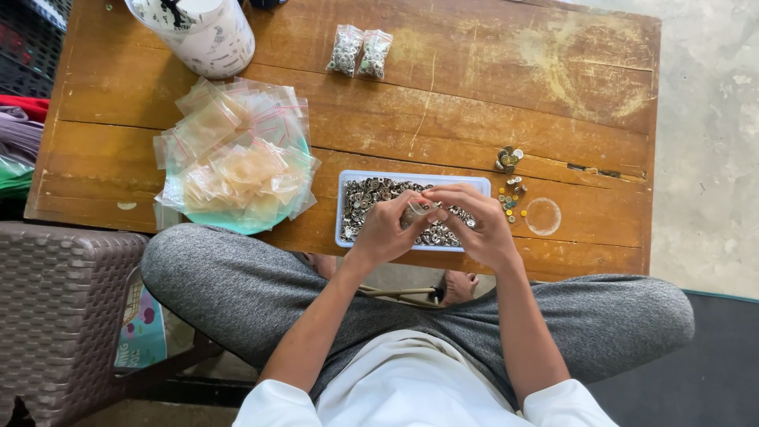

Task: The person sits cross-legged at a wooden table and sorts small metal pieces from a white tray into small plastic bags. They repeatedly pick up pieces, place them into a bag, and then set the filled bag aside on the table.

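My left hand [385,229] and my right hand [471,223] meet over a white rectangular tray [341,207] full of small metal snap buttons. Between the fingertips of both hands I hold a small clear plastic bag [416,212]. The hands hide much of the tray's right half. Whether the bag holds anything I cannot tell.
A heap of empty small zip bags [236,154] lies on a green plate at the left. Two filled bags [360,52] sit at the table's far side. Loose buttons [510,180] and a clear round lid [543,216] lie right of the tray. A white patterned container [204,32] stands top left.
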